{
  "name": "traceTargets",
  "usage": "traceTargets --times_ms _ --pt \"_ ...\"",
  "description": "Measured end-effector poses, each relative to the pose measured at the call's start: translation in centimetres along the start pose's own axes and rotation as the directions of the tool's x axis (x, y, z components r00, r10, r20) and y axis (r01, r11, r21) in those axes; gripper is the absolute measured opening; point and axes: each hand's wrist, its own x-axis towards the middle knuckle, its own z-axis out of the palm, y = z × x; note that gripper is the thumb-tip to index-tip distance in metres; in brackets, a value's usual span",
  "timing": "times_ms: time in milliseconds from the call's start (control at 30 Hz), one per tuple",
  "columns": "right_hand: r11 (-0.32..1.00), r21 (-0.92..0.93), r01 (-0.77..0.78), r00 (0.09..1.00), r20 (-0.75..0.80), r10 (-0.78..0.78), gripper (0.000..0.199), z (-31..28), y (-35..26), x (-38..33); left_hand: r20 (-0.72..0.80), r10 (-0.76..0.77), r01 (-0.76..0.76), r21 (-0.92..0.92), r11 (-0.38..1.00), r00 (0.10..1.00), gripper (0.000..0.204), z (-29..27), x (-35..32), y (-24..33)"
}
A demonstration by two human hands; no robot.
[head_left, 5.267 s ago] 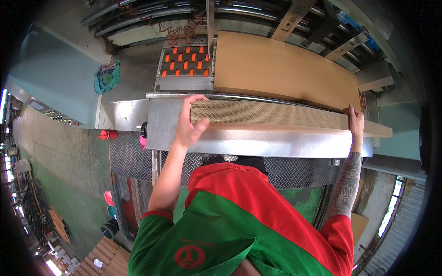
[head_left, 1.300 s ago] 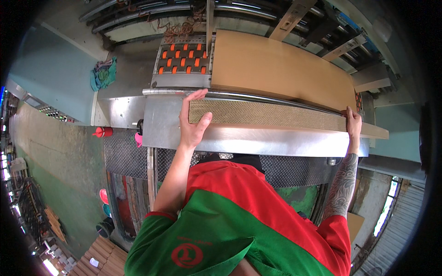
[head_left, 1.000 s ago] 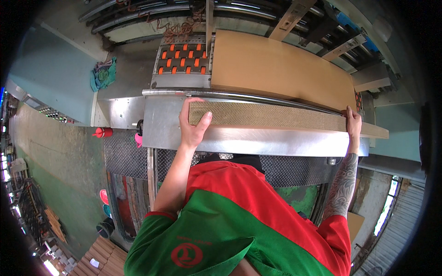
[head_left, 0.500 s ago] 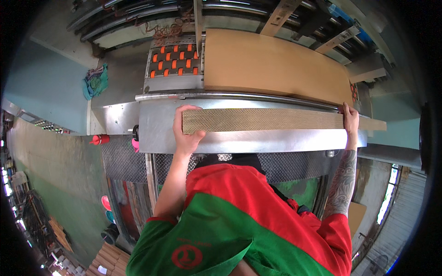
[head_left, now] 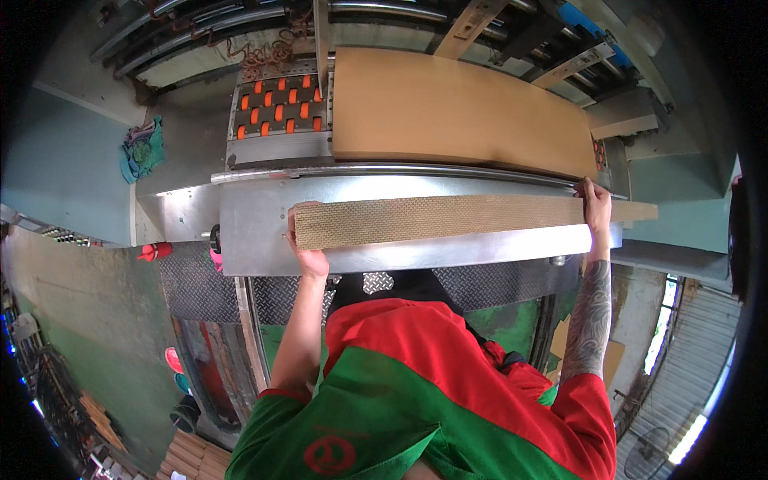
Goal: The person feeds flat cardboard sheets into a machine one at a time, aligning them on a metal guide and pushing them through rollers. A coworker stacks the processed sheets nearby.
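The left hand (head_left: 311, 261) holds the stack (head_left: 440, 220) at its nine-o'clock end, fingers partly hidden behind it. The right hand (head_left: 597, 211) clasps it toward three o'clock, fingertips at its twelve-o'clock edge, over the table (head_left: 254, 232).

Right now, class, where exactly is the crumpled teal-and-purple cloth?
In the head view, the crumpled teal-and-purple cloth lies at upper left, by the left edge of the grey metal surface, left of the orange rollers.
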Motion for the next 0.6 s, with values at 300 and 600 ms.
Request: traceTargets --times_ms 300,600 --pt "1.000 -0.017 -0.001 0.998 -0.063 0.000 0.049 0.3 -2.0 -0.8 -0.156 0.102 -0.122 -0.127 0.984 0.983 0.065 -0.8 0.8 -3.3" --pt "0.985 -0.098 0.141 0.977 -0.144 -0.155 0.049 -0.2 -3.7 -0.6 -0.360 0.056 -0.087 -0.069 0.994 0.931 0.062 -1.5 1.7 -2.2"
